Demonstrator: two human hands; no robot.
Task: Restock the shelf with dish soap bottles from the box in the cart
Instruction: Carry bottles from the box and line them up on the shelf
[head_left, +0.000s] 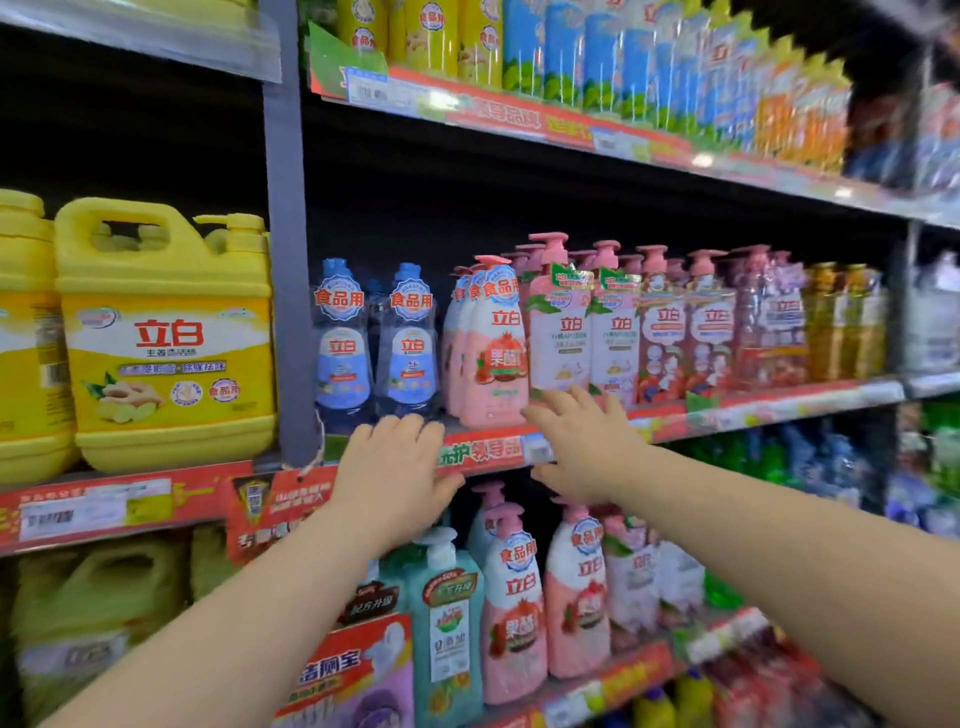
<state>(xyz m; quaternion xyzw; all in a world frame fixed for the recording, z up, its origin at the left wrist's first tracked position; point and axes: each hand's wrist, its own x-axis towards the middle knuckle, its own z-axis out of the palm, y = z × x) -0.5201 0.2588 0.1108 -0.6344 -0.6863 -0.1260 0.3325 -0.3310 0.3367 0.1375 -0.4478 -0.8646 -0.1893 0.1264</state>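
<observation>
**Two bare hands reach the dish soap shelf**

Two bare forearms stretch up from the bottom of the view toward a supermarket display. Beneath them, on the lower tier, a teal pump bottle (447, 623) stands beside a row of pink ones.

The left hand (395, 467) is seen from the back, its fingers straight and held together and its thumb out to the side. It holds nothing and lies over the red price strip (488, 452) on the front of the middle shelf (769, 400). The right hand (584, 447) is level with it, fingers straight and slightly apart, also holding nothing.

Just behind the left fingertips stand two clear blue-capped bottles (408, 343), upright at the shelf's left end. Next to them are pink pump bottles (493, 343) with a fruit label. The right fingertips reach the foot of a pale pink pump bottle (563, 332); whether they touch it cannot be told. More pink and red-labelled pump bottles fill the row to the right, ending at amber bottles (841, 322), blurred.

Left of the grey upright, large yellow jugs (166, 338) with handles sit in the neighbouring bay. On the upper shelf (519, 117), yellow and blue bottles stand packed side by side.
</observation>
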